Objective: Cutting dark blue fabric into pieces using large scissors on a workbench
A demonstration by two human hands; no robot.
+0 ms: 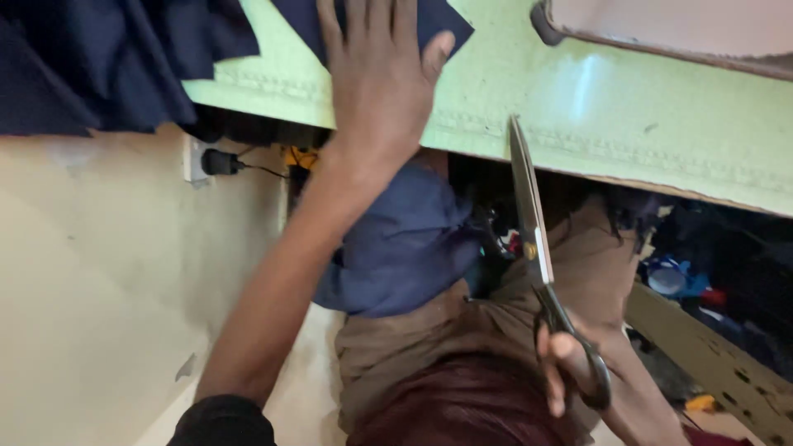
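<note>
Scissors gripped closed in my right hand below the green table; left hand flat, pinning navy cloth there.

Navy-blue cloth on a pale green table; scissors with steel-grey blades, black handles and a brass-coloured pivot.

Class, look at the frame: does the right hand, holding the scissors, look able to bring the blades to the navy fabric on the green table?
Probably yes: the right hand holds the scissors with their tip already at the green table edge, and nothing lies between them and the navy fabric pinned by the left hand.
</note>
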